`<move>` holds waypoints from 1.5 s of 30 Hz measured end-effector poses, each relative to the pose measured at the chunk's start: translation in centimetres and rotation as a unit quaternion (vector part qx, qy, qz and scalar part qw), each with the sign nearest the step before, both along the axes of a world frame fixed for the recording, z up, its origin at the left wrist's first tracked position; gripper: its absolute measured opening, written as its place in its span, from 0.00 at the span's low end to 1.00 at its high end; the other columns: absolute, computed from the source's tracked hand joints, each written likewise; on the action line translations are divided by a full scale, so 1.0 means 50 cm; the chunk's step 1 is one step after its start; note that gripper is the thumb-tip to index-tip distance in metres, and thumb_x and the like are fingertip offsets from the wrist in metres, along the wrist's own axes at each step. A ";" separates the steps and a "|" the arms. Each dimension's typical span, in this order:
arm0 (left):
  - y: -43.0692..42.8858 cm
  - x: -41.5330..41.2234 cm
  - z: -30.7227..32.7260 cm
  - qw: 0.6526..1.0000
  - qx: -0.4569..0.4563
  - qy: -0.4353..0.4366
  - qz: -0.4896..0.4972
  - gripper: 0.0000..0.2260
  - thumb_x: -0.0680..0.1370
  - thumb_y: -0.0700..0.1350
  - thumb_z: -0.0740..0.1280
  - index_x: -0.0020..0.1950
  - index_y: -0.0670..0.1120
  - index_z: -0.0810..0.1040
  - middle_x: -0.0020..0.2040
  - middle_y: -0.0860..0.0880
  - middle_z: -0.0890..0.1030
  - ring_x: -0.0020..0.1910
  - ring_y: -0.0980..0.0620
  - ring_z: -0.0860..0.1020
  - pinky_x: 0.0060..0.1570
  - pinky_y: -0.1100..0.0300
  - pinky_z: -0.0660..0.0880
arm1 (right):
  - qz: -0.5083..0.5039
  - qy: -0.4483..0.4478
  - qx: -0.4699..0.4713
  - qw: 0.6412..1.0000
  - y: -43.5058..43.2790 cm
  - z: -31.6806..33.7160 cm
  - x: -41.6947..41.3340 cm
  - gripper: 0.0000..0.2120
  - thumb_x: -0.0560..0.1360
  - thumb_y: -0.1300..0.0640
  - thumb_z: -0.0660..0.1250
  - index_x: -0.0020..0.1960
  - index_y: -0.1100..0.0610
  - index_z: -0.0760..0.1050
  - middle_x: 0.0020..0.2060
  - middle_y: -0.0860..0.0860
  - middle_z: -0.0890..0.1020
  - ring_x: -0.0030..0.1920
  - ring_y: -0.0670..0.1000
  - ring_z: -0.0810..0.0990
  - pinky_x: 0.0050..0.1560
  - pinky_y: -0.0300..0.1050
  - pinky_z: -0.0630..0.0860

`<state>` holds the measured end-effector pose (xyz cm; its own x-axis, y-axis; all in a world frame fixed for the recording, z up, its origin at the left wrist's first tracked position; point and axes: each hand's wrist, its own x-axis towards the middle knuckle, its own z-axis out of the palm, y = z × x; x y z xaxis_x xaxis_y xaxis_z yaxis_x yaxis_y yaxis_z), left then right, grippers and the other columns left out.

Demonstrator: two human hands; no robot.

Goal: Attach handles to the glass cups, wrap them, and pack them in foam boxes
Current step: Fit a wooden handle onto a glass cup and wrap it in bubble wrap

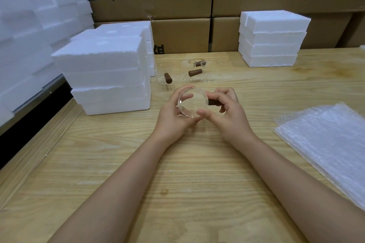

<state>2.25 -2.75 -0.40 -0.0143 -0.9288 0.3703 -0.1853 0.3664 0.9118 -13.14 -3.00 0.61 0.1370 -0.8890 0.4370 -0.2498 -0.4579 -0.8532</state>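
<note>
Cradling glass cup, left hand grips rim; right hand pinches brown handle alongside.

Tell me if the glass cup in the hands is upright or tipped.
Tipped toward the camera: the rim of the glass cup looks nearly round, while cups standing behind show flat ellipses; its handle points right.

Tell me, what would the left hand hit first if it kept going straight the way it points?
The left hand holds the clear round glass cup. Carrying on, it would probably first reach the brown cylindrical handle lying farther up the light wooden table; depth is unclear.
</note>
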 end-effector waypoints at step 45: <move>0.015 -0.025 0.004 0.999 -0.025 -0.043 0.011 0.32 0.65 0.37 0.79 0.63 0.58 0.74 0.52 0.48 0.81 0.37 0.61 0.80 0.37 0.64 0.78 | -0.173 0.050 -0.042 0.983 0.020 -0.006 0.046 0.21 0.78 0.45 0.50 0.61 0.50 0.78 0.49 0.48 0.69 0.54 0.51 0.60 0.58 0.35 0.54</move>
<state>0.98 -1.97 -0.19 -0.0280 -0.9100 0.4136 -0.2705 0.4052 0.8733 -10.86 -1.99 0.30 -0.1221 -0.8507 0.5113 -0.4835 -0.3989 -0.7791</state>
